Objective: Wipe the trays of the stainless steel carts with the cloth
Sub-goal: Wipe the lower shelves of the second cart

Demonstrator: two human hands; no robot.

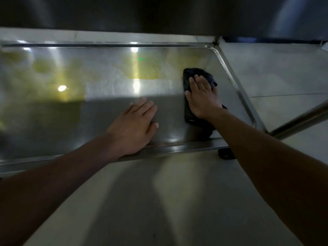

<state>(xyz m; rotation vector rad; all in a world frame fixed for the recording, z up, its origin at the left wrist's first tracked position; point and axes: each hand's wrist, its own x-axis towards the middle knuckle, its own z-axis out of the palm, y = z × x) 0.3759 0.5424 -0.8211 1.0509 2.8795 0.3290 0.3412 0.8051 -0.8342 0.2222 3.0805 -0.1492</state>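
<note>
Right hand [202, 98] flat and spread, palm down on a dark cloth [193, 118], pressing it against the tray [106, 121] near the right edge, closer to the near right corner than the far one. Cloth bunched, showing beyond the fingertips and trailing back under the wrist toward the near rim. Left hand [134, 128] also open, fingers together and flat, resting bare on the tray just inside the near edge, around the middle, holding nothing. Well apart from the cloth. Tray shiny steel with a raised rim, lit by bright reflected spots and yellowish patches over the left and far parts. Cart leg [301, 119] angling off past the near right corner, over a pale tiled floor [284, 77]. No brand, label or writing legible anywhere.
</note>
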